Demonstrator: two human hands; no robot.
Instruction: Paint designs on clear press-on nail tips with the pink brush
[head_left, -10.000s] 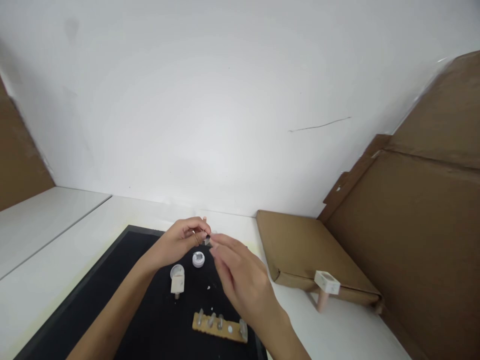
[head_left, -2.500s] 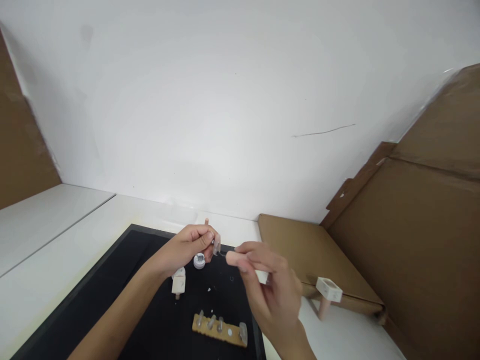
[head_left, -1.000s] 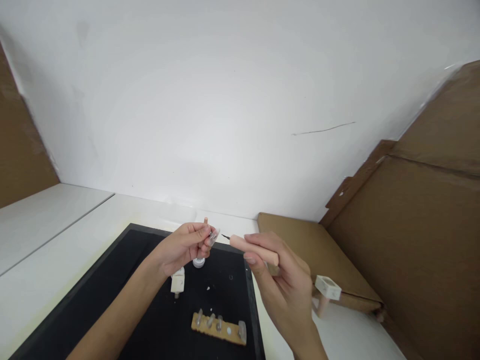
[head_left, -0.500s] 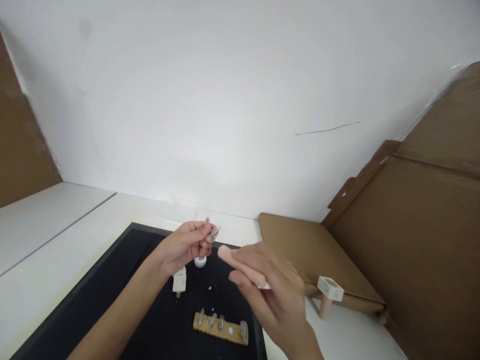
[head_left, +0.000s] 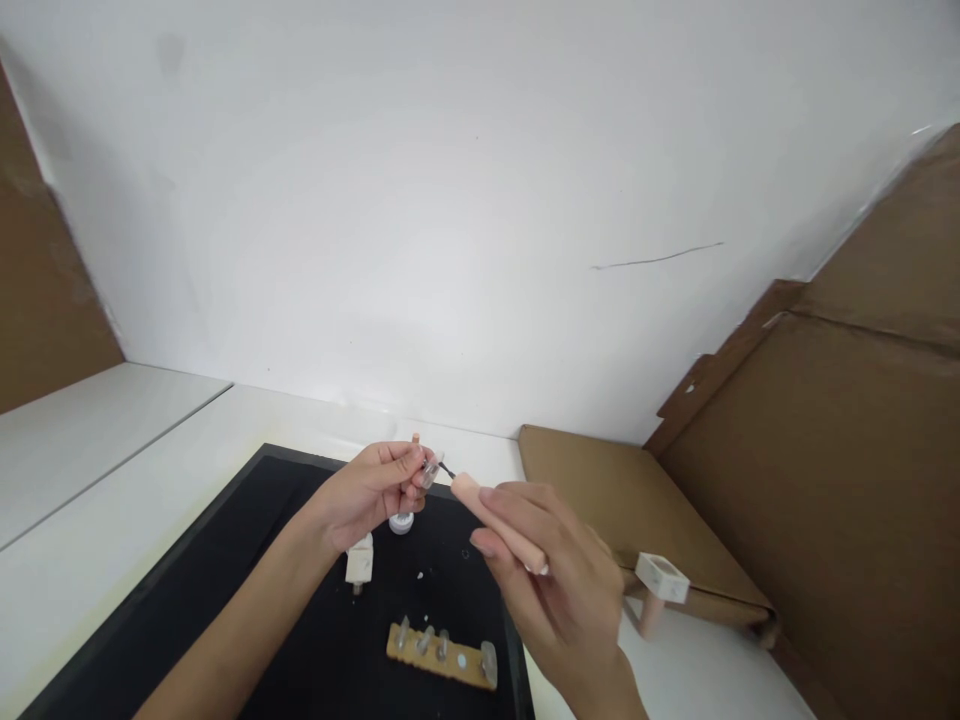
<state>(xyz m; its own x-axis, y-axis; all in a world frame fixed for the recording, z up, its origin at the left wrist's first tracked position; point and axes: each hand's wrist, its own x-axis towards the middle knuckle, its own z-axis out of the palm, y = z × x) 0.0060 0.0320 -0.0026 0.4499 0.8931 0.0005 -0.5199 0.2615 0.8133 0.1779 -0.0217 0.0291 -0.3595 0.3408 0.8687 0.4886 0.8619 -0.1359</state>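
Between the fingertips of my left hand point(head_left: 379, 485) is a small clear false nail point(head_left: 430, 474), facing right. A short peach-coloured end pokes up above the thumb; what it belongs to is hidden. My right hand point(head_left: 559, 575) is closed around the pink handle of a nail polish brush point(head_left: 499, 522). Its thin dark tip points left and meets, or almost meets, the clear nail; I cannot tell if they touch. Below both hands, a tan strip point(head_left: 435, 660) lies on the black mat point(head_left: 300, 610) with several clear nails standing up on it.
A small white block-shaped item point(head_left: 359, 562) and a round white lid point(head_left: 401, 523) are near my left hand. At right, a white square piece on a pink post point(head_left: 661, 580) stands by a flat cardboard box point(head_left: 592, 480). Cardboard walls point(head_left: 862, 450) close the sides.
My right hand has turned and shifted slightly right, and the brush's dark tip now shows against the clear nail. My left hand stays almost where it was.
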